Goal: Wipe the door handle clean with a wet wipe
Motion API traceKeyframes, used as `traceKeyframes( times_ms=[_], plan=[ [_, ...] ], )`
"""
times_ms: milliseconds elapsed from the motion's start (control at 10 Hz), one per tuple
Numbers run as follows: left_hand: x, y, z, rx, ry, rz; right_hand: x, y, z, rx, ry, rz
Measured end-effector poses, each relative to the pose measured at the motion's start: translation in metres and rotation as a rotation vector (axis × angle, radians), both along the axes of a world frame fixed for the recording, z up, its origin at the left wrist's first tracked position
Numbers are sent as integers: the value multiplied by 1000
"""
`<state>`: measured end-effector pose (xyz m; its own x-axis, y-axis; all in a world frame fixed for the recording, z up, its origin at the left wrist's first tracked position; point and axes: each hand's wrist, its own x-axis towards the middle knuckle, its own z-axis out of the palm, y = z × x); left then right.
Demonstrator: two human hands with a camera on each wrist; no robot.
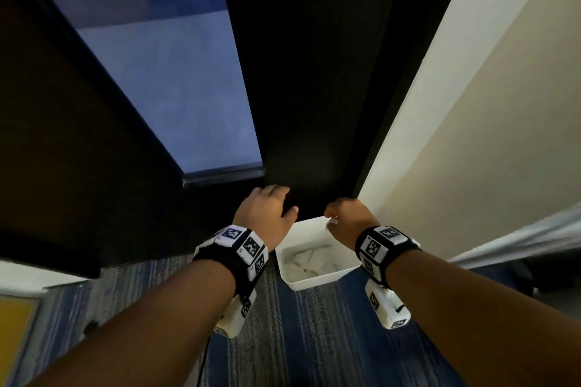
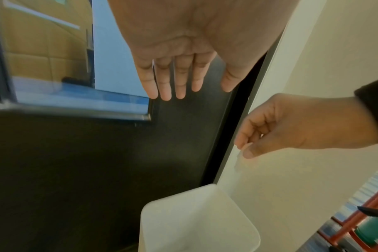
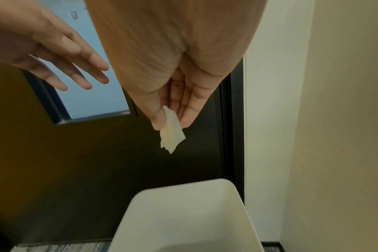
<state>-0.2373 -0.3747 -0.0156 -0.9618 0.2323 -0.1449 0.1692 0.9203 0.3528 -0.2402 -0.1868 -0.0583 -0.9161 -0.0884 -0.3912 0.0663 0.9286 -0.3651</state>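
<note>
My right hand (image 3: 173, 117) pinches a small white wet wipe (image 3: 172, 134) between thumb and fingertips, hanging above a white bin (image 3: 183, 213). In the head view that right hand (image 1: 342, 214) hovers over the bin's far rim (image 1: 309, 219), next to the dark door (image 1: 314, 88). My left hand (image 1: 270, 207) is held out beside it with straight fingers (image 2: 175, 85), holding nothing, in front of the door. No door handle shows in any view.
The bin (image 1: 314, 281) stands on blue patterned carpet (image 1: 314, 339) at the foot of the door and holds crumpled white wipes (image 1: 309, 258). A glass panel (image 1: 176, 88) is set in the door. A cream wall (image 1: 487, 135) runs on the right; a red-framed cart (image 2: 360, 221) stands further right.
</note>
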Motion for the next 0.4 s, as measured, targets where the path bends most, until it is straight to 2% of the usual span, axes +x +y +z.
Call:
traceKeyframes(
  times_ms=[200,400],
  plan=[
    [16,7,-90,-79,-140,-55,-4,0,-80,37,-38,38],
    [23,2,-132,-102,-176,-55,-1,-1,-122,39,-59,74]
  ],
)
